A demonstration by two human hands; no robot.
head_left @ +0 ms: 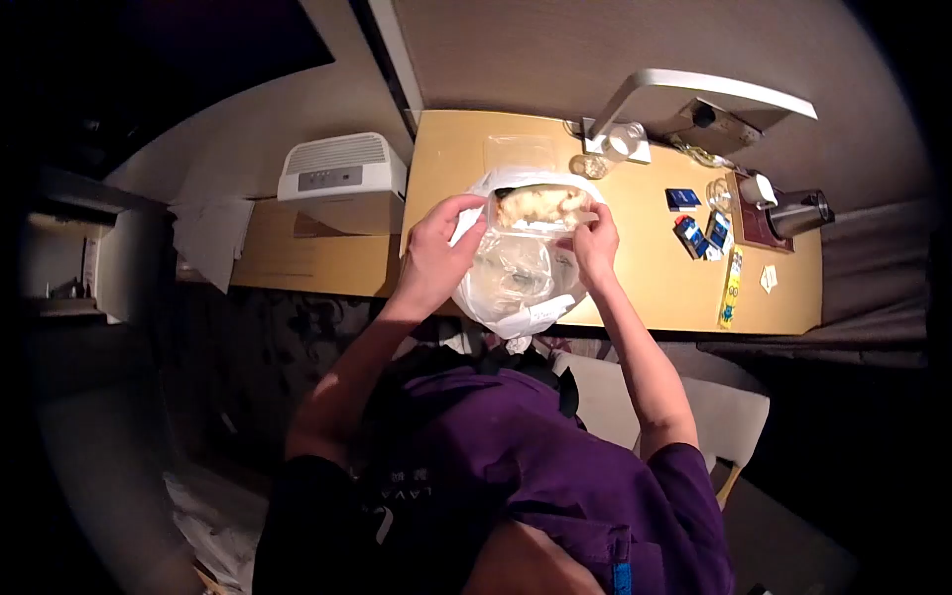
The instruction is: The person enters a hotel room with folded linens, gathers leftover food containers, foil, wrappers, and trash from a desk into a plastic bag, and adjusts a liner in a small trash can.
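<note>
On the desk's front part sits a white plastic bag (536, 313), spread open around a clear plastic container (521, 270). Pale, lumpy food (540, 205) with a dark bit at its left end fills the container's far part. My left hand (441, 253) grips the bag's left side, thumb and fingers around the thin white plastic beside the container. At the opposite side my right hand (596, 246) is closed on the container's right edge, its fingertips partly hidden by plastic. Behind the bag lies a flat clear plastic lid (521, 152).
A white desk lamp (709, 89) arches over the back right, near a clear cup (623, 141). Blue packets (691, 237), a yellow pack (732, 288) and a dark kettle (801, 213) stand or lie rightward. A white boxy appliance (342, 178) is at left.
</note>
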